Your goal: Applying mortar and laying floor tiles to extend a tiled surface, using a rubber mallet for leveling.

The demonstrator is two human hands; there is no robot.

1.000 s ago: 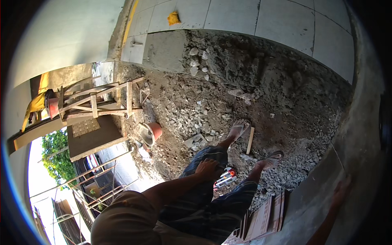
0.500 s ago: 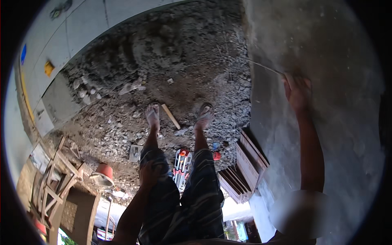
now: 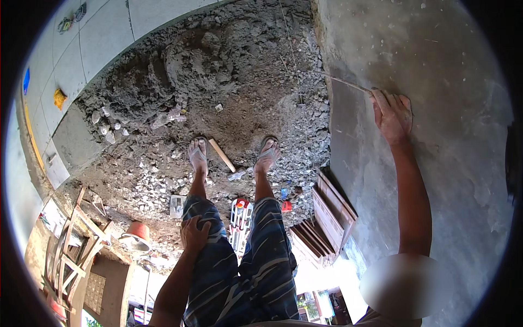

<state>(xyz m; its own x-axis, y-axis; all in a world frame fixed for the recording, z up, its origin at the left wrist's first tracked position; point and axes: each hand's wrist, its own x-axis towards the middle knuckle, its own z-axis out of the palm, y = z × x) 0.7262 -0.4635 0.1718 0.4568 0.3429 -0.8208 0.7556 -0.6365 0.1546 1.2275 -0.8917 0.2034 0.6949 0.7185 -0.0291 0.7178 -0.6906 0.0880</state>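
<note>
Seemingly, the right hand (image 3: 392,115) at 2 o'clock pinches the cord (image 3: 348,83) at 1 o'clock in a narrow grip; best hold it taut. The left hand (image 3: 194,234), loosely spread, rests at 7 o'clock.

— And there's the wall (image 3: 463,163), grey cement by its look, matt and fairly smooth, faintly blotched!
— Against it, rubble (image 3: 147,185), all rough, dusty, broken stone, and a lumpy, coarse mortar heap (image 3: 190,60)!
— Look at the floor tiles (image 3: 103,43), pale, flat and smooth!
— The hammer (image 3: 222,155) brings a bare wooden handle and a grey metal head!
— Dull reddish plastic, it seems, on the bucket (image 3: 140,231); rough timber on the trestle (image 3: 68,259)!
— And soft striped cloth, creased, on the shorts (image 3: 267,240)!
</note>
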